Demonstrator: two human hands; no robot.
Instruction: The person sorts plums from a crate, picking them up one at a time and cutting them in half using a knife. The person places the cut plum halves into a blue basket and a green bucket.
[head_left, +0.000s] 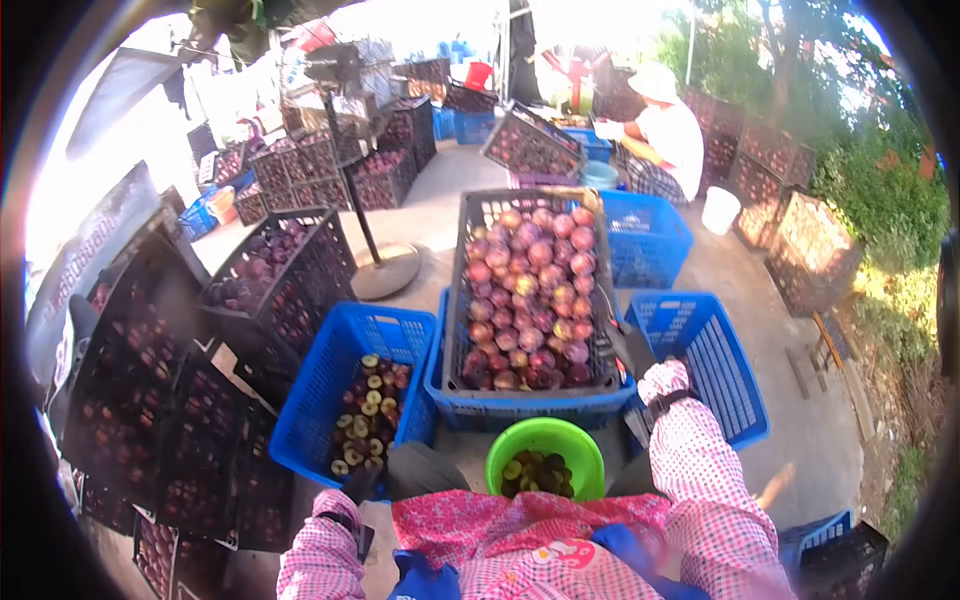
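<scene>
Head view: the right hand (634, 352) is by the right edge of the black crate (484, 207), with whole plums (530, 285) heaped just to its left, while the left hand (362, 484) is low beside the blue basket (312, 405) of cut fruit (370, 410), and the green bowl (545, 426) sits between the 2; how far either is closed, and on what, I cannot tell. Each plum is likely light, smooth and easily bruised, best held gently around its widest part, and probably slippery once cut.
</scene>
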